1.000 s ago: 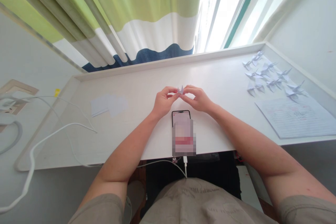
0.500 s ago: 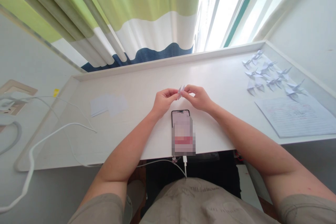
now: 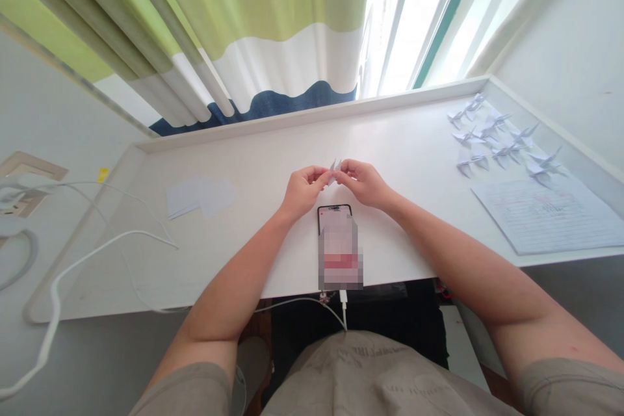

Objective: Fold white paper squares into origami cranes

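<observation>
Between my two hands, above the middle of the white desk, is a small folded white paper piece (image 3: 333, 171) with pointed tips sticking up. My left hand (image 3: 305, 188) pinches its left side between thumb and fingers. From the other side, my right hand (image 3: 363, 182) grips it the same way, thumb against the paper. The fingers cover much of the fold. Just below the hands, towards my body, a phone (image 3: 336, 240) lies face up with its screen partly blurred out.
Several folded paper cranes (image 3: 507, 143) stand at the back right of the desk (image 3: 263, 240). A written sheet (image 3: 550, 214) lies in front of them. Loose white paper squares (image 3: 195, 195) rest on the left. A white cable (image 3: 58, 286) hangs at the left edge; another plugs into the phone.
My hands stay on the folded paper with only slight finger movement; the right fingers are a little lower. The whole view has shifted very slightly.
</observation>
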`<state>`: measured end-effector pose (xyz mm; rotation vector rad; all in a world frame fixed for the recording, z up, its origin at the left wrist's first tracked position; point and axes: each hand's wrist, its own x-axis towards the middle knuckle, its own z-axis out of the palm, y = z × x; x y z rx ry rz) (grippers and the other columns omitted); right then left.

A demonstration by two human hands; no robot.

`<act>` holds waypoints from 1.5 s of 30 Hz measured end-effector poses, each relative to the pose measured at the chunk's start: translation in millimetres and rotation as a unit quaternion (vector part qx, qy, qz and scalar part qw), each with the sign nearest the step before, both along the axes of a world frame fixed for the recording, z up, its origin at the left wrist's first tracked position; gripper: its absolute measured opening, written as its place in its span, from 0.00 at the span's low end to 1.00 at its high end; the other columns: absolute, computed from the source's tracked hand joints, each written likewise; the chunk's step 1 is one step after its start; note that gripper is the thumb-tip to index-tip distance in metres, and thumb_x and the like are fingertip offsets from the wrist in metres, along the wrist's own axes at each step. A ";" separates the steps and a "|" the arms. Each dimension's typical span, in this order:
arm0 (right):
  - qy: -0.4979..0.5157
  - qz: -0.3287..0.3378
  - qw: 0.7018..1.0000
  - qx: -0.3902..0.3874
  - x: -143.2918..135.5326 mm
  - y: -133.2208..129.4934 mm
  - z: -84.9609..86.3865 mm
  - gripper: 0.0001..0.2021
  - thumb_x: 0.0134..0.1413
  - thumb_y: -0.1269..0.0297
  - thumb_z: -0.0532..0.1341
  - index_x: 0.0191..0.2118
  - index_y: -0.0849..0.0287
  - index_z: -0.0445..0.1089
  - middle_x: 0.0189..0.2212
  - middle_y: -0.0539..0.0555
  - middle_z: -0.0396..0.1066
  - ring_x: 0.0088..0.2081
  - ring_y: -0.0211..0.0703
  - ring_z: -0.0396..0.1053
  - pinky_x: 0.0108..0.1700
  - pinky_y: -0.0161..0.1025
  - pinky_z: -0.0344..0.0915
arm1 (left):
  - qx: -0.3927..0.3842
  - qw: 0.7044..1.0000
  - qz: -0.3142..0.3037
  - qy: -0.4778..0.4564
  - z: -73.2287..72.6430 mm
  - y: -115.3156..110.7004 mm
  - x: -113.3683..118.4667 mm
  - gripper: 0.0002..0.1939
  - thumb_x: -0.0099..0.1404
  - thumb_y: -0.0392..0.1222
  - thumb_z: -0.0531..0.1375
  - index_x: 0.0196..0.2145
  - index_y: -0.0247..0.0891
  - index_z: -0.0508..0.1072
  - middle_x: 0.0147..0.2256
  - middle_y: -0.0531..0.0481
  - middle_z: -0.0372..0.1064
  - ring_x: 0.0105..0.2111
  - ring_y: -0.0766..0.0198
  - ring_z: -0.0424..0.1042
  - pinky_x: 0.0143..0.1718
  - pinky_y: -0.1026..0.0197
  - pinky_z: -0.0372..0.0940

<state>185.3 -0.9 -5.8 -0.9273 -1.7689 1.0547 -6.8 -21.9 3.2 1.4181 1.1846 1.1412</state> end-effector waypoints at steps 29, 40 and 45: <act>0.178 -0.088 0.974 -0.105 -5.5 -5.9 18.1 0.05 0.48 0.63 0.71 0.30 0.57 0.81 0.28 0.53 0.81 0.31 0.44 0.79 0.40 0.46 0.80 | 0.376 0.902 0.005 0.213 -6.7 -1.9 1.5 0.02 0.76 0.37 0.61 0.43 0.41 0.74 0.45 0.47 0.78 0.43 0.62 0.78 0.45 0.57 0.74; 0.093 -0.143 0.983 -0.073 -3.6 -10.8 24.3 0.04 0.50 0.65 0.66 0.27 0.57 0.77 0.17 0.50 0.75 0.21 0.43 0.76 0.26 0.39 0.75 | 0.319 0.919 -0.003 0.230 -6.0 -4.6 4.7 0.05 0.75 0.40 0.60 0.41 0.42 0.76 0.46 0.46 0.79 0.43 0.60 0.79 0.47 0.55 0.74; 0.122 -0.123 0.981 -0.089 -3.3 -9.1 21.6 0.04 0.52 0.64 0.65 0.29 0.57 0.76 0.19 0.49 0.74 0.22 0.43 0.76 0.28 0.42 0.77 | 0.282 0.941 0.005 0.185 -2.9 -8.7 9.1 0.05 0.74 0.41 0.62 0.39 0.42 0.77 0.45 0.46 0.80 0.41 0.60 0.79 0.47 0.55 0.74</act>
